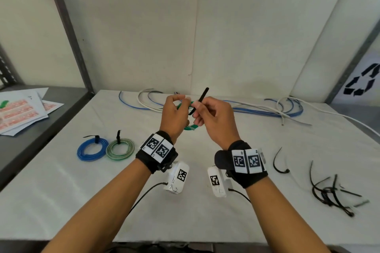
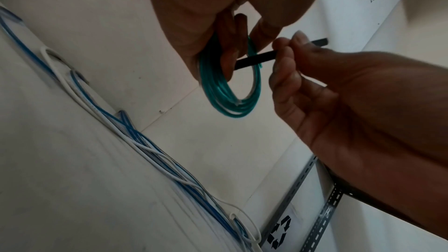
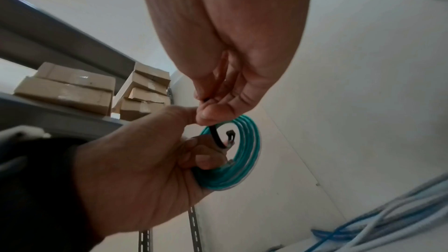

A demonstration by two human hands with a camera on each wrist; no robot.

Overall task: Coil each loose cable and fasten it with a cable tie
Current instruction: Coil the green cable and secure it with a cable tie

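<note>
Near edge: bare surface (image 1: 185, 217) lies open under our raised forearms | Left: blue coil (image 1: 92, 149) and green-white coil (image 1: 120, 148) sit touching | Right: spare ties (image 1: 333, 193) litter our reach | Far edge: loose cables (image 1: 267, 109) sprawl along the wall (image 1: 226, 37), blocking passage there

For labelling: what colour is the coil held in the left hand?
Teal-green cable coil; left wrist view shows it best.
</note>
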